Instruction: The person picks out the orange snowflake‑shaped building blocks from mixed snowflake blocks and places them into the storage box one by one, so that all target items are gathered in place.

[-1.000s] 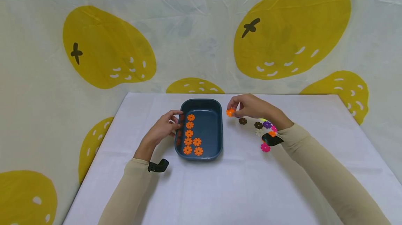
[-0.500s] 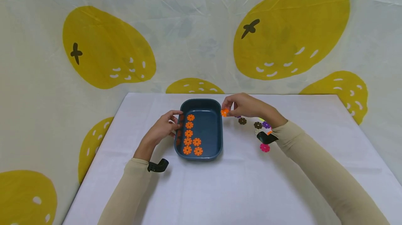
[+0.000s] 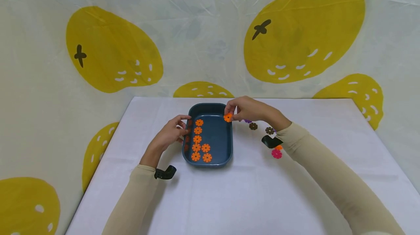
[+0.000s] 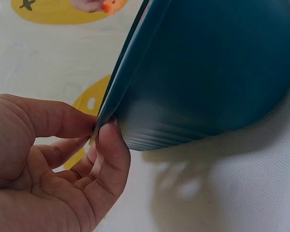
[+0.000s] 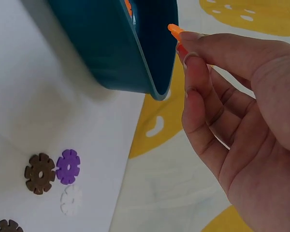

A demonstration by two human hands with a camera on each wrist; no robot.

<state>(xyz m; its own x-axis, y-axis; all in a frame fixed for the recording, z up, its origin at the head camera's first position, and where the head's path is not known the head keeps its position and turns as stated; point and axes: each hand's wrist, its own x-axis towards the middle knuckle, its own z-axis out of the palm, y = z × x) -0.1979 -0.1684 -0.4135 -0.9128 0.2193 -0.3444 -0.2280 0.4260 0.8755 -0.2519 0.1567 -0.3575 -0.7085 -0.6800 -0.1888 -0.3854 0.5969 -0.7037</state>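
A dark blue rectangular tray lies on the white table, with several orange notched discs on the left part of its floor. My left hand is at its left side; in the left wrist view, thumb and index finger pinch the tray's rim. Over the tray's right edge, near the far corner, my right hand holds another orange notched disc between thumb and fingers. The right wrist view shows this disc edge-on at the fingertips, apart from the rim.
Right of the tray lie loose notched discs: a brown disc, a second brown disc, a pink disc, and a purple disc beside a white disc. My right forearm covers part of that group.
My right hand has moved left with the orange disc, from the table beside the tray to over its right edge. The left hand and the tray have stayed in place.
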